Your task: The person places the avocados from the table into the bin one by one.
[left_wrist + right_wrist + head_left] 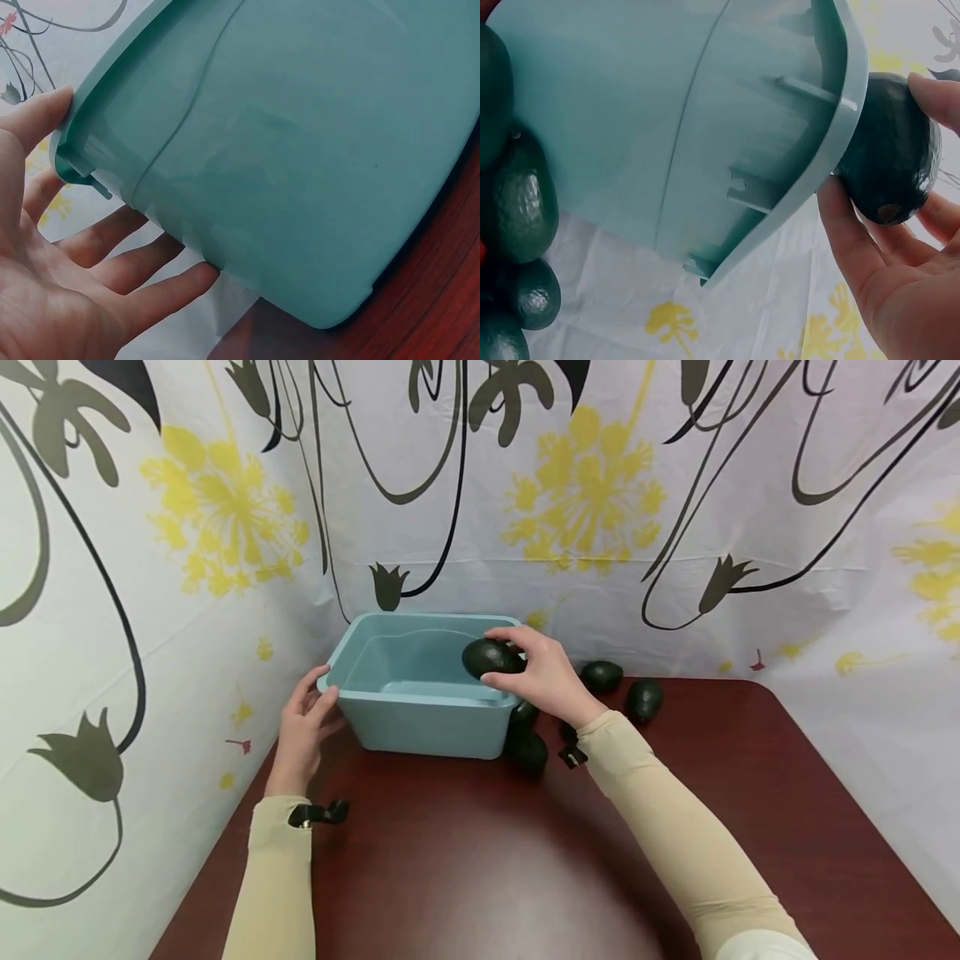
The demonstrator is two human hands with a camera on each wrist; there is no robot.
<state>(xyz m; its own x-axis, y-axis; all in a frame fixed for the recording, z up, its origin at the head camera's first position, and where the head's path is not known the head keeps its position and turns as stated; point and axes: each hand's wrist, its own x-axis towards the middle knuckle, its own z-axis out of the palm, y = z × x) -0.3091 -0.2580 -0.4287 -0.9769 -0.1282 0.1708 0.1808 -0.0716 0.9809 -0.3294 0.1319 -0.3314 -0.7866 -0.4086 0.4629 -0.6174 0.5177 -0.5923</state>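
Note:
A dark green avocado (486, 658) is pinched between the thumb and fingers of my right hand (553, 677), over the right end of a light blue plastic bin (431, 727). Seen from the right wrist, the avocado (891, 150) shows its stem end beside the bin's rim (855, 82). My left hand (302, 731) grips the bin's left end. In the left wrist view its thumb presses the rim at the corner, while the other fingers lie along the bin wall (270, 165). The part of the bin's floor that shows in the head view holds no avocados.
Several more avocados lie on the dark red table (450, 843), right of the bin: one (527, 752) close against its corner, others (602, 677) (643, 700) near the back edge. A patterned white cloth (600, 527) hangs behind and to the left.

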